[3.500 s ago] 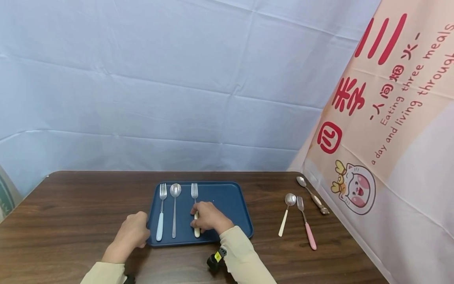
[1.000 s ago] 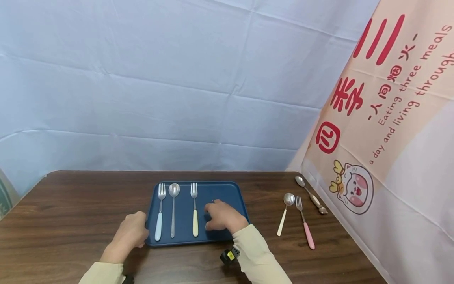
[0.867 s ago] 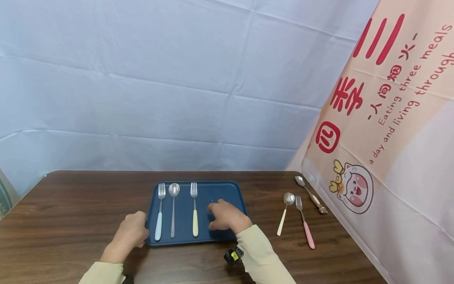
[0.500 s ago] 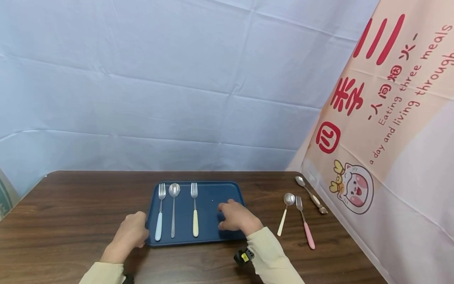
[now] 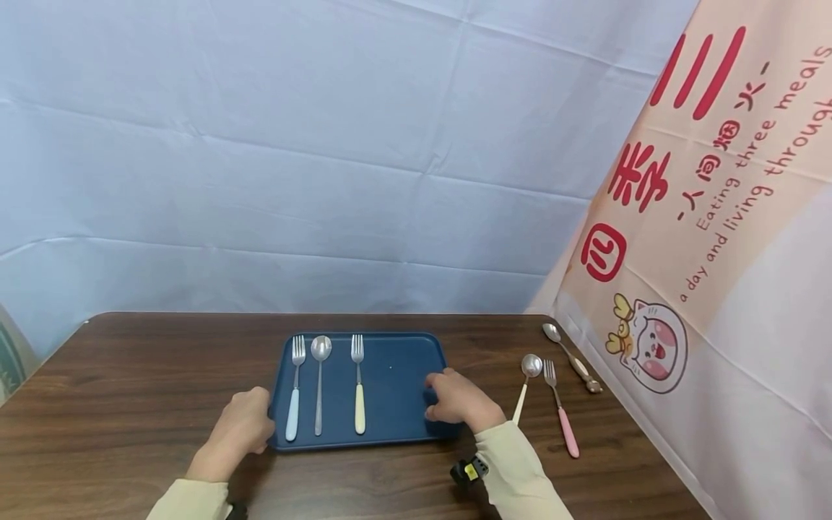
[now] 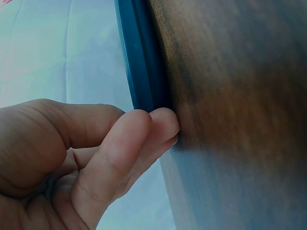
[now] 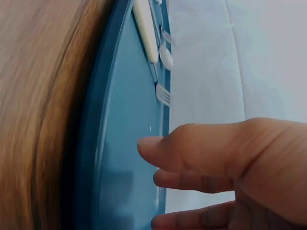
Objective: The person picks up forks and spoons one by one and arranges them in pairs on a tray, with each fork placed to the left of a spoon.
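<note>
On the table lies a blue rectangular tray. It bears a fork with a light blue handle, a long metal spoon and a fork with a pale yellow handle, side by side in its left and middle parts. My left hand grips the tray's left rim; in the left wrist view, the fingers and thumb meet at that rim. Over the tray's right side, my right hand hovers with parted fingers and nothing between them, as the right wrist view shows.
Right of the tray on the wooden table lie a round spoon with a cream handle, a fork with a pink handle and a spoon with a decorated handle. Pale cloth hangs behind.
My right hand has let go of the yellow-handled fork, which stays on the tray, and has moved right to the tray's right side. My left hand keeps its place at the rim.
</note>
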Action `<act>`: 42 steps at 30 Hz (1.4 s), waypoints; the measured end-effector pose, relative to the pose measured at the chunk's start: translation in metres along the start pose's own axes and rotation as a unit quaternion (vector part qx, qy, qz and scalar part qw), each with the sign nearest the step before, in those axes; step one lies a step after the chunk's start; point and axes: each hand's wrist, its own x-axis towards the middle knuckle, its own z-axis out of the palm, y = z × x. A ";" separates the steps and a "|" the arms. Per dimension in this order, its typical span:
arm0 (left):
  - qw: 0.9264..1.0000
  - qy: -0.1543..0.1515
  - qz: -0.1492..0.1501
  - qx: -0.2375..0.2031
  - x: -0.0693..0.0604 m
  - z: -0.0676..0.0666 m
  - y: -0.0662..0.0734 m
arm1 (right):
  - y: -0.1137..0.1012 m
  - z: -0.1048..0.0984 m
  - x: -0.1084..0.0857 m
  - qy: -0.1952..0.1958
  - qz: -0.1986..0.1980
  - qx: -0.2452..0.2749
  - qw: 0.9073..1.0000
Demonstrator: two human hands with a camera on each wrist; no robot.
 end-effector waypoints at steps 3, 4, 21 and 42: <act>1.000 -0.001 -0.001 0.000 0.000 0.000 0.000 | 0.005 -0.001 -0.001 0.012 0.001 0.008 1.000; 1.000 -0.001 -0.001 0.000 0.000 0.000 0.000 | 0.006 -0.001 -0.002 0.016 0.001 0.008 1.000; 1.000 -0.001 -0.001 -0.003 0.001 0.000 -0.001 | 0.040 -0.006 -0.013 0.044 0.043 0.013 0.998; 1.000 -0.003 -0.001 -0.001 0.001 0.001 0.000 | 0.079 -0.009 -0.034 0.059 0.105 0.004 0.993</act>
